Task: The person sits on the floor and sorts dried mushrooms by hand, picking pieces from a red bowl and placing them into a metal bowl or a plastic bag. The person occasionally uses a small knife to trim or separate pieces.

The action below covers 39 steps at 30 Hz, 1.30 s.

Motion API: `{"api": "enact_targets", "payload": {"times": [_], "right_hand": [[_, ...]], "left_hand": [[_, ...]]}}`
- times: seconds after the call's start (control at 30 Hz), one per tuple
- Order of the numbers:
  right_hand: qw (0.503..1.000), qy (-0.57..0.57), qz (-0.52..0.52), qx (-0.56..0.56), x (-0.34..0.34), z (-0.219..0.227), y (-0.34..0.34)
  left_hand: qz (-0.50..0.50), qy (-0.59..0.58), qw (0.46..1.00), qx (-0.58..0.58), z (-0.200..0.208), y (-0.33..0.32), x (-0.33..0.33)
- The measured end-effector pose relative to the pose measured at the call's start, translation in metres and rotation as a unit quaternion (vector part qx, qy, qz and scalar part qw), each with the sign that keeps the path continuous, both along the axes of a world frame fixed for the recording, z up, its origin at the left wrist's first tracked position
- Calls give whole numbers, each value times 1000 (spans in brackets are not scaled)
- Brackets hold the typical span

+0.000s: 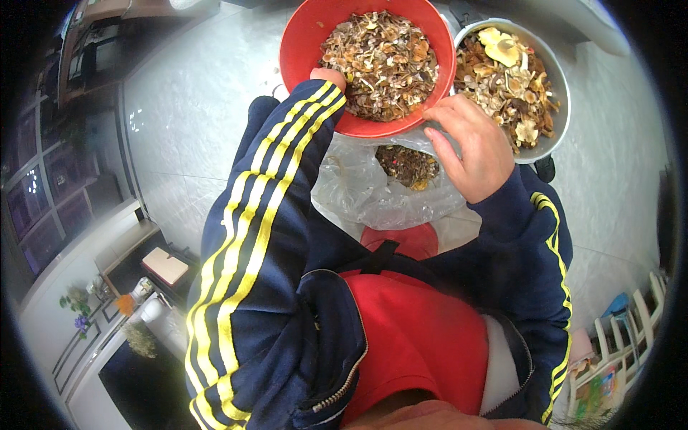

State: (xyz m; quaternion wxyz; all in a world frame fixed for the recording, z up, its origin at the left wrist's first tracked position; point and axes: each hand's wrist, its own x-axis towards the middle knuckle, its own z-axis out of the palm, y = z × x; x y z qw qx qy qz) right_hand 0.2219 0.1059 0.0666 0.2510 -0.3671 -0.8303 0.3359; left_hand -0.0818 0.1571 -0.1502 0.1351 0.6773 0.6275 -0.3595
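A red basin (294, 36) full of small brown and pale mushrooms (380, 68) is in front of me. My left hand (330, 77) is at its left side, mostly covered by my sleeve, and its fingers are hidden. At the basin's lower right rim is my right hand (473, 147), its thumb apart from the bent fingers, with nothing visible between them. Below the basin a clear plastic bag (351, 179) gapes between my legs, with dark mushroom scraps (407, 166) inside. To the right, a grey metal pot (562, 93) holds larger mushrooms, a yellow one (498, 46) on top.
Under the bag shows a red rounded thing (416, 240), partly hidden. Pale tiles (186, 122) cover the floor. A low cabinet with a box (165, 265) and flowers stands at the left. A white slatted rack (623, 337) is at the lower right.
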Motion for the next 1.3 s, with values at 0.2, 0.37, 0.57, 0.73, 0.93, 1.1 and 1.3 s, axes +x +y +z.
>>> {"api": "enact_targets", "payload": {"times": [0.2, 0.37, 0.57, 0.73, 0.93, 1.1, 1.3], "right_hand": [[999, -20, 10, -23, 1, 3, -1], [999, -24, 13, -25, 1, 2, -2], [1000, -14, 14, -14, 0, 0, -2], [998, -40, 23, -33, 2, 2, -3], [998, -44, 22, -39, 1, 2, -3], [999, -26, 22, -25, 1, 2, -3], [1000, -21, -1, 3, 2, 0, -6]], "left_hand": [[-75, 26, 994, -73, -5, -2, 4], [-43, -5, 998, -52, -10, -4, 2], [-24, -9, 1000, -15, -12, -5, 2], [-24, 18, 997, -70, -4, 0, 5], [19, 101, 987, -121, 10, 10, 16], [34, 54, 997, -48, 22, 10, 7], [29, -173, 983, -46, 40, 16, -27]]}}
